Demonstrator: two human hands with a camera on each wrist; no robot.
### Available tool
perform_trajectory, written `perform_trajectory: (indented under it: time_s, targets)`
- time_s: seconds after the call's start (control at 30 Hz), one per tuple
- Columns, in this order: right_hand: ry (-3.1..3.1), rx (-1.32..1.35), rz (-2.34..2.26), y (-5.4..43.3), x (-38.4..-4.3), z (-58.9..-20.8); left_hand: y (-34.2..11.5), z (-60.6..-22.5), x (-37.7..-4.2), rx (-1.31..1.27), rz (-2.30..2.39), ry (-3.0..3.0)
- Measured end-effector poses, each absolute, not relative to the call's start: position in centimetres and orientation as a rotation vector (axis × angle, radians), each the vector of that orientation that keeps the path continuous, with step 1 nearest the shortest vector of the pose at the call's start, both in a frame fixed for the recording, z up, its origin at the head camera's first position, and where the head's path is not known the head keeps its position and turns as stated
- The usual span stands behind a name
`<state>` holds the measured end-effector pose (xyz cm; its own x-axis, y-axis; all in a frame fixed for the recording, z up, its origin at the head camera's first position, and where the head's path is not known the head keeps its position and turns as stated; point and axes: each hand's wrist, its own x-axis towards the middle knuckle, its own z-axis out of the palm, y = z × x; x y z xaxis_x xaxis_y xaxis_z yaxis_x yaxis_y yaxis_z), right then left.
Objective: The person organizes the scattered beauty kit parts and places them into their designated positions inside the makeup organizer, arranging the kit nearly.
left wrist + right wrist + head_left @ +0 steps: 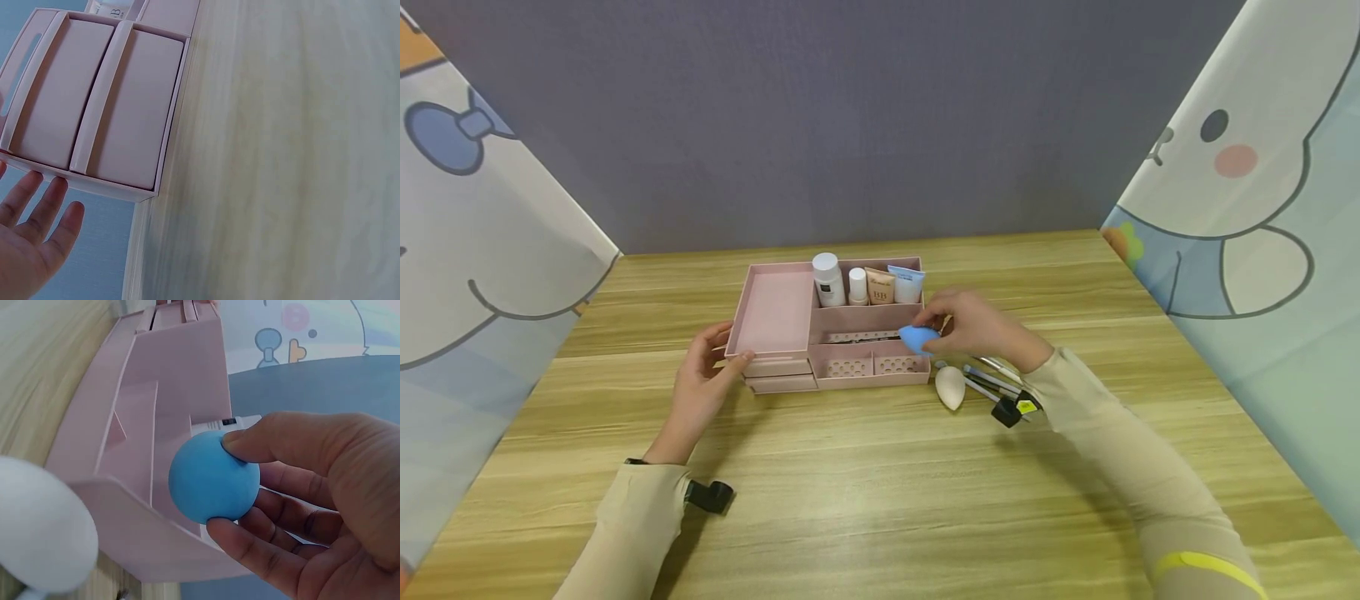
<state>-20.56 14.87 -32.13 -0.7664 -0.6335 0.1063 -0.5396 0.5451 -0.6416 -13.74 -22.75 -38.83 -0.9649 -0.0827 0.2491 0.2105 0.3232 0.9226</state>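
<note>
Between thumb and fingertips, my right hand [973, 329] pinches a blue makeup sponge [212, 478]. In the head view, the sponge is over the right end of a pink cosmetics organizer [775, 308], above its front compartments. My left hand [703, 387] rests at the organizer's left front corner, thumb by the front edge and fingers along the side. In the left wrist view its fingers [47, 209] are extended against the side wall, beside two closed drawers [134, 106]. A cream makeup sponge [951, 387] lies on the table near the organizer's right front corner.
Several makeup brushes [992, 383] lie right of the organizer, partly under my right wrist. In its back compartment stand a white bottle [828, 282], a small white-capped bottle [858, 286], a beige BB tube [880, 287] and a pale blue tube [907, 285]. A grey wall [850, 125] rises behind the table.
</note>
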Motion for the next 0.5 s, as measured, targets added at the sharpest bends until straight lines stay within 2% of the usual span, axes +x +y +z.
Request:
perform_trajectory:
  time_s: [0.5]
  targets:
    - [2.624, -1.214, -0.92, 11.7, -20.8, -33.3, -22.7, -38.8, -13.7, -0.114, -1.69, -2.338]
